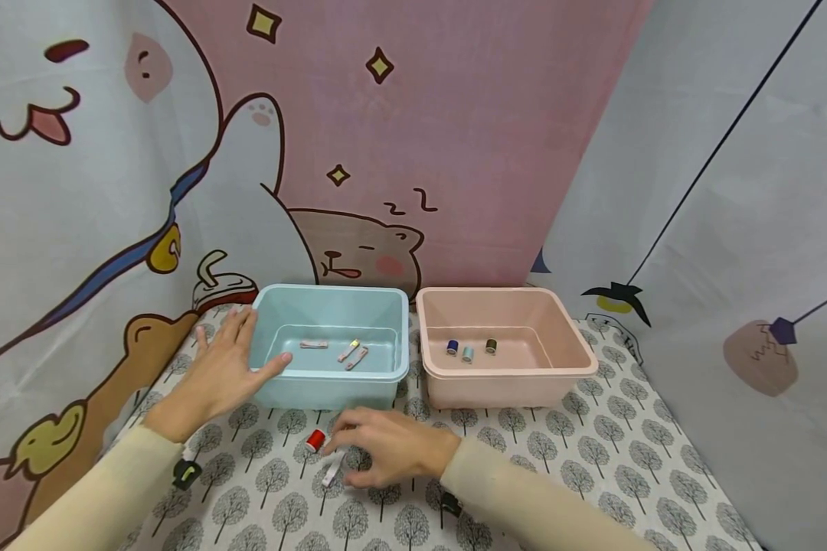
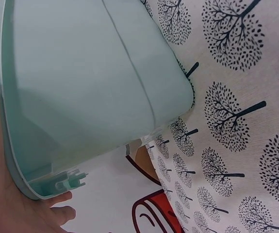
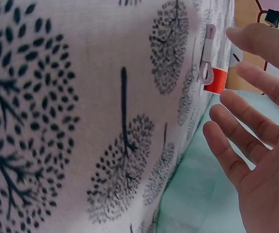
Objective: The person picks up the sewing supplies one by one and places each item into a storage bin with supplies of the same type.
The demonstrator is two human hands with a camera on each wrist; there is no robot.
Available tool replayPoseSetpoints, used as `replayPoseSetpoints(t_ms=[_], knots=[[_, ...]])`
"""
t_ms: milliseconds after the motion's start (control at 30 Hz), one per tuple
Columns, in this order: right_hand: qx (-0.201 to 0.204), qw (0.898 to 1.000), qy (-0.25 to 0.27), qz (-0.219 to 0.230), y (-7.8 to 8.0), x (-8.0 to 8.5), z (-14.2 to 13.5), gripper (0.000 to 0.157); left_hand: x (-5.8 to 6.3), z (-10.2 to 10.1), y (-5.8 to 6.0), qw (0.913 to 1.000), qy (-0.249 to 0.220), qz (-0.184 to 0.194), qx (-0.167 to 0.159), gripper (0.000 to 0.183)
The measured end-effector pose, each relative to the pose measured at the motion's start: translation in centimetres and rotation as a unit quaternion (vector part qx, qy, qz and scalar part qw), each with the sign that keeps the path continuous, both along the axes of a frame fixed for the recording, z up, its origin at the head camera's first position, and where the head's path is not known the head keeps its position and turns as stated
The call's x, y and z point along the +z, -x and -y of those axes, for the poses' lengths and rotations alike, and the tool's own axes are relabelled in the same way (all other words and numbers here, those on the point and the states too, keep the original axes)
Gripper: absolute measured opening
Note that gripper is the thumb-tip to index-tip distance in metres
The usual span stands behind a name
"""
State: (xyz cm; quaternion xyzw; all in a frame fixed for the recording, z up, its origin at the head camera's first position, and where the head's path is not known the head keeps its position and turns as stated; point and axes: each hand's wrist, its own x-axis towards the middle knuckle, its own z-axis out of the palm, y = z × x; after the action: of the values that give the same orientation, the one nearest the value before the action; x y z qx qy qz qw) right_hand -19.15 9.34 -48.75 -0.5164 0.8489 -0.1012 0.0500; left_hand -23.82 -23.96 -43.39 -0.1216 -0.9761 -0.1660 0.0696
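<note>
My left hand rests at the left rim of a light blue plastic bin, fingers extended; the left wrist view shows the bin's wall beside it. Inside the bin lie three small folded pale strips. My right hand hovers over the tablecloth in front, fingers apart and slightly bent. Just beneath its fingers lies another folded pale strip, looped and wrapped with a white band in the right wrist view. Next to it lies a red thread spool; nothing shows between the right fingers and palm.
To the right stands a pink plastic bin holding a blue spool, a light blue spool and a dark green spool. A tree-patterned cloth covers the table. Printed curtains hang behind and beside it.
</note>
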Motion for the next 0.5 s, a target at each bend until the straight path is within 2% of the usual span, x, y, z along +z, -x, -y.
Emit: replayPoseSetpoints(t_ms=[500], knots=[[-0.012, 0.999, -0.023, 0.024, 0.47, -1.07, 0.75, 0.049, -0.25, 0.14, 0.16, 1.0, 0.001, -0.003, 0.0, 0.119]])
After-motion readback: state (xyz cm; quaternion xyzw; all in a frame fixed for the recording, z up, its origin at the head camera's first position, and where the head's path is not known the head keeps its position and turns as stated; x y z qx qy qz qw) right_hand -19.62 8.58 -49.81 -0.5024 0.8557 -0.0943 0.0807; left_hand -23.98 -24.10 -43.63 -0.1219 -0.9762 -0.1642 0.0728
